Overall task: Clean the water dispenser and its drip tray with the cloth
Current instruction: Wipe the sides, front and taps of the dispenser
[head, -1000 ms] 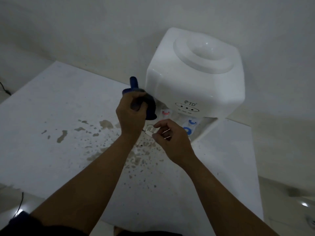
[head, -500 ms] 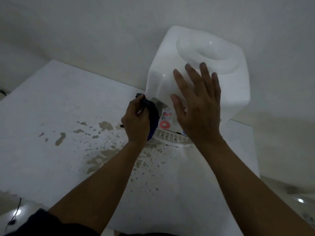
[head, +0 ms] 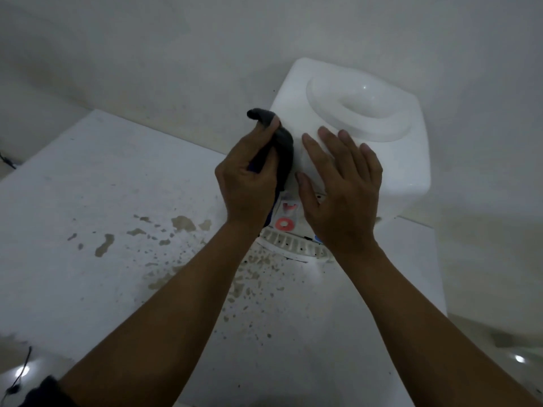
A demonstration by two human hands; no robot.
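Observation:
A white water dispenser [head: 390,160] stands on a white table [head: 88,186] against the wall. My left hand [head: 246,180] grips a dark blue cloth [head: 283,145] and holds it against the dispenser's front left corner. My right hand [head: 340,186] lies flat with straight fingers on the dispenser's front top. Below my hands the slotted white drip tray [head: 289,245] sticks out from the base, and a red tap [head: 284,223] shows between my wrists. A blue tap is mostly hidden under my right hand.
Brownish stains and dark specks [head: 182,224] spread over the table in front of and left of the dispenser. The table's right edge [head: 440,274] runs just beside the dispenser. A dark cable [head: 6,160] hangs at the far left.
My left hand has lifted the cloth from beside the taps up to the dispenser's upper left corner. My right hand left the drip tray and now lies flat on the dispenser.

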